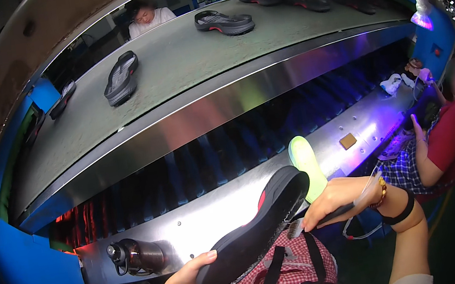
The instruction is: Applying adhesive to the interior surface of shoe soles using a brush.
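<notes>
My left hand grips the heel of the black rubber shoe sole above my lap, off the steel table's near edge; my right hand pinches what seems a small brush. Loose heel grip could let it twist, smearing.

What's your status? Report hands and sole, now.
Left hand grips black shoe sole at heel end. Right hand holds brush at sole's edge. Green insole lies just behind.
</notes>
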`<action>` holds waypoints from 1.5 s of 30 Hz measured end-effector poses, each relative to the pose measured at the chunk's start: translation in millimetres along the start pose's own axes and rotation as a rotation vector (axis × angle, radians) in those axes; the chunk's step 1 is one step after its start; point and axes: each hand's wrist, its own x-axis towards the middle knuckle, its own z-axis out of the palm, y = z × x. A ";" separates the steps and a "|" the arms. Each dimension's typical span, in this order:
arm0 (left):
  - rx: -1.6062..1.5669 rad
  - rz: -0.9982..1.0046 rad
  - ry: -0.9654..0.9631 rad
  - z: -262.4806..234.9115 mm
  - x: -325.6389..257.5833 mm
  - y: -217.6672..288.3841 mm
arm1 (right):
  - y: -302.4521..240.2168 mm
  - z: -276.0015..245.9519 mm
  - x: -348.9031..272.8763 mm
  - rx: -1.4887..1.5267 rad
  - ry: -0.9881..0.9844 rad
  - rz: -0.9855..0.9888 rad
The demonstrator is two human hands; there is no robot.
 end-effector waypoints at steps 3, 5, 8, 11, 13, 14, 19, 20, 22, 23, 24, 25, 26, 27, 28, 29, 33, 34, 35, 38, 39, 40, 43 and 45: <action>0.038 0.148 0.024 19.9 -18.1 9.4 | 7.0 -2.8 0.7 0.130 0.115 0.016; 0.067 0.072 -0.025 -5.5 -5.1 -1.8 | 13.3 -0.1 -3.9 0.158 0.100 -0.012; 0.058 -0.016 -0.041 -10.4 -0.3 -7.4 | 11.5 -4.2 -7.4 0.203 0.046 -0.033; 0.056 0.019 -0.058 -14.7 1.0 -11.2 | 12.4 -7.9 -5.6 0.142 0.192 0.038; 0.060 0.055 -0.069 -17.7 3.7 -9.7 | 20.1 -4.4 -12.2 0.138 0.185 0.070; 0.057 0.064 -0.061 -18.8 5.5 -10.9 | 23.6 -4.0 -14.2 0.144 0.171 0.100; -0.359 0.262 -0.249 -11.9 54.0 -29.6 | 9.4 14.2 0.2 0.330 0.420 0.040; -0.484 0.290 -0.380 -11.7 75.3 -35.1 | 5.9 26.4 10.8 0.454 0.418 0.061; -0.524 0.337 -0.373 2.9 103.1 -39.9 | 9.6 55.1 31.9 0.525 0.348 0.161; -0.516 0.383 -0.364 10.4 106.3 -40.9 | 10.4 59.5 37.9 0.544 0.365 0.280; -0.507 0.427 -0.355 14.5 107.9 -41.0 | 13.1 62.4 41.4 0.564 0.381 0.399; -0.504 0.430 -0.352 13.6 111.2 -40.4 | 29.9 66.4 41.1 0.561 0.526 0.356; -0.532 0.407 -0.414 12.5 115.2 -41.6 | 51.0 72.3 36.5 0.535 0.663 0.245; -0.570 0.386 -0.464 10.2 117.9 -46.4 | 62.2 69.5 32.3 0.492 0.722 0.270; -0.574 0.382 -0.456 10.4 119.4 -51.6 | 69.6 64.0 28.4 0.449 0.779 0.295; -0.547 0.363 -0.372 11.0 122.6 -52.8 | 68.8 51.9 28.7 0.391 0.795 0.331; -0.747 0.323 -0.534 7.1 131.7 -65.7 | 98.1 43.1 34.0 0.227 1.048 0.316; -0.749 0.326 -0.538 9.7 132.5 -66.4 | 103.7 43.9 33.1 0.197 1.109 0.343; -0.735 0.327 -0.523 10.0 132.3 -67.9 | 100.5 48.2 38.1 -0.046 1.164 0.266; -0.694 0.375 -0.431 15.5 126.1 -63.5 | 86.9 81.1 54.7 -0.367 1.098 0.206; -0.666 0.416 -0.351 16.9 122.8 -61.4 | 78.1 93.5 60.6 -0.389 1.111 0.154; -0.668 0.417 -0.348 11.3 125.7 -61.6 | 64.5 107.4 61.6 -0.364 1.072 0.170; -0.685 0.361 -0.361 -2.7 134.1 -63.3 | 35.0 142.6 56.8 -0.198 1.003 0.129; -0.524 0.391 -0.123 -1.6 130.9 -59.7 | 21.8 149.5 52.8 -0.020 0.940 0.125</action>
